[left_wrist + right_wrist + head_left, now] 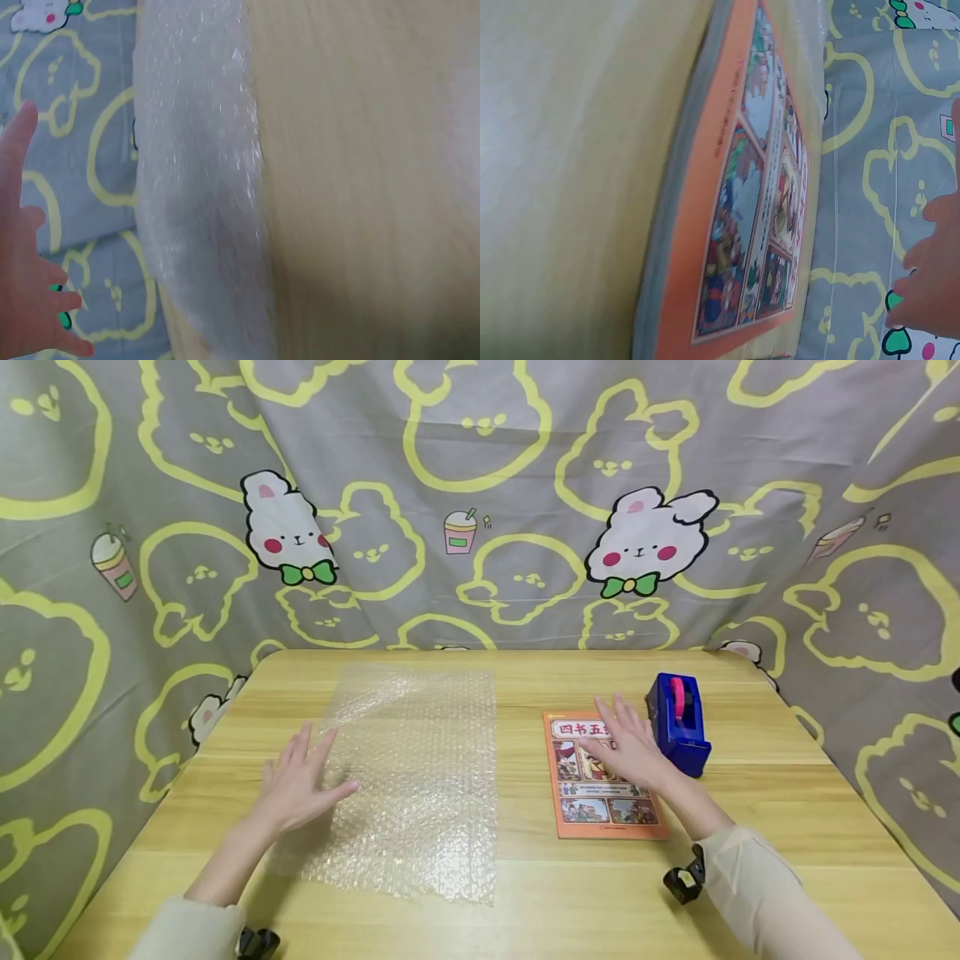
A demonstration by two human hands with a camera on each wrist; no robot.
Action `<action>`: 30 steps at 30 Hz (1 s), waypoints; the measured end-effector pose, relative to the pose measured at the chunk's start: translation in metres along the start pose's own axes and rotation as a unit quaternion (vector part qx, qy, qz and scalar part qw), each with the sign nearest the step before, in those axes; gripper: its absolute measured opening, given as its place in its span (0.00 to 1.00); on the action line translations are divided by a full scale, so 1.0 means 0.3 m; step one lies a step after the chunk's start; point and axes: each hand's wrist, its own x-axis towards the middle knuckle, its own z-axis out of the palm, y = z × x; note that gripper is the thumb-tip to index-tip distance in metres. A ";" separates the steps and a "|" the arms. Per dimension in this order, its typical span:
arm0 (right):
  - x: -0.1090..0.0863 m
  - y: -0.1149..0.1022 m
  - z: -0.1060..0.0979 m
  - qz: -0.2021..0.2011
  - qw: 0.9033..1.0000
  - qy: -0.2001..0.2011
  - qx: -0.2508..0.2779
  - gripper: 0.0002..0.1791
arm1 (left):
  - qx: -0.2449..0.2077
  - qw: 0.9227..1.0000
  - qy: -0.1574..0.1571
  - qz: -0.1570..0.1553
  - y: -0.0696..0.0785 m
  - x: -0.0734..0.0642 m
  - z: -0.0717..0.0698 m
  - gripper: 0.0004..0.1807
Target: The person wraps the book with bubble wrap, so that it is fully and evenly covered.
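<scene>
A sheet of clear bubble wrap (420,777) lies flat on the wooden table, left of the middle. My left hand (298,785) hovers over its left side, fingers spread and holding nothing. To the right lies an orange book (607,810) with picture panels and Chinese characters on its cover. Above the book's upper right part is my right hand (628,745), its fingers extended and empty; it hides part of the title. In the right wrist view the book (682,300) shows its thick spine or page edge, with the hand apart from it.
A blue tape dispenser (678,727) with a pink-red roll stands just right of the book. A grey curtain (525,510) with yellow cartoon outlines hangs behind the table (525,927) and along both sides. Black straps with small cameras sit at both wrists.
</scene>
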 end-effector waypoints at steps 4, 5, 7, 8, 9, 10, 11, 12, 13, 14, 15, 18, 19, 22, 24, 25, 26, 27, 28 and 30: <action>0.028 -0.006 0.001 -0.006 0.997 -0.021 0.069 0.43 | -0.026 1.000 0.001 -0.009 -0.027 -0.033 -0.020 0.49; 0.035 -0.008 0.003 -0.009 0.996 -0.025 0.083 0.42 | -0.034 0.999 0.001 -0.009 -0.036 -0.042 -0.023 0.49; 0.051 -0.013 0.008 -0.015 0.992 -0.035 0.119 0.42 | -0.051 0.999 0.003 -0.006 -0.053 -0.061 -0.029 0.48; 0.058 -0.017 0.012 -0.016 0.990 -0.041 0.135 0.42 | -0.058 0.998 0.002 -0.006 -0.063 -0.071 -0.030 0.48; 0.065 -0.022 0.016 -0.016 0.987 -0.048 0.153 0.42 | -0.066 0.998 0.000 -0.006 -0.072 -0.081 -0.033 0.48; 0.072 -0.027 0.021 -0.016 0.983 -0.056 0.173 0.42 | -0.074 0.997 -0.006 -0.008 -0.081 -0.092 -0.035 0.48; 0.074 -0.043 0.019 -0.013 0.978 -0.066 0.195 0.41 | -0.081 0.997 -0.012 -0.012 -0.091 -0.102 -0.036 0.49; 0.082 -0.049 0.026 -0.011 0.974 -0.076 0.214 0.41 | -0.087 0.996 -0.016 -0.014 -0.101 -0.113 -0.038 0.49; 0.091 -0.056 0.033 -0.007 0.970 -0.085 0.226 0.41 | -0.089 0.996 -0.024 -0.018 -0.111 -0.123 -0.039 0.49; 0.101 -0.063 0.041 -0.006 0.966 -0.094 0.240 0.41 | -0.094 0.995 -0.031 -0.022 -0.120 -0.133 -0.041 0.49; 0.111 -0.069 0.050 -0.005 0.962 -0.101 0.252 0.41 | -0.096 0.994 -0.037 -0.026 -0.129 -0.142 -0.042 0.49; 0.148 -0.078 0.084 -0.002 0.953 -0.119 0.280 0.43 | -0.105 0.992 -0.056 -0.034 -0.152 -0.163 -0.045 0.47; 0.159 -0.085 0.093 0.001 0.950 -0.123 0.287 0.43 | -0.110 0.991 -0.064 -0.037 -0.157 -0.167 -0.045 0.46; 0.187 -0.108 0.120 0.013 0.945 -0.129 0.300 0.43 | -0.122 0.987 -0.091 -0.044 -0.165 -0.177 -0.046 0.44; 0.205 -0.124 0.140 0.024 0.942 -0.132 0.309 0.42 | -0.125 0.986 -0.104 -0.045 -0.168 -0.184 -0.044 0.44; 0.214 -0.132 0.151 0.030 0.939 -0.134 0.315 0.42 | -0.127 0.985 -0.109 -0.045 -0.170 -0.186 -0.043 0.44; 0.221 -0.140 0.162 0.034 0.935 -0.139 0.323 0.42 | -0.127 0.984 -0.114 -0.045 -0.172 -0.189 -0.041 0.44; 0.229 -0.148 0.174 0.038 0.932 -0.143 0.331 0.41 | -0.133 0.983 -0.118 -0.042 -0.173 -0.193 -0.039 0.44; 0.236 -0.155 0.186 0.042 0.928 -0.147 0.339 0.41 | -0.144 0.981 -0.122 -0.039 -0.173 -0.197 -0.038 0.43; 0.246 -0.171 0.207 0.057 0.920 -0.153 0.357 0.41 | -0.169 0.976 -0.131 -0.026 -0.174 -0.202 -0.037 0.42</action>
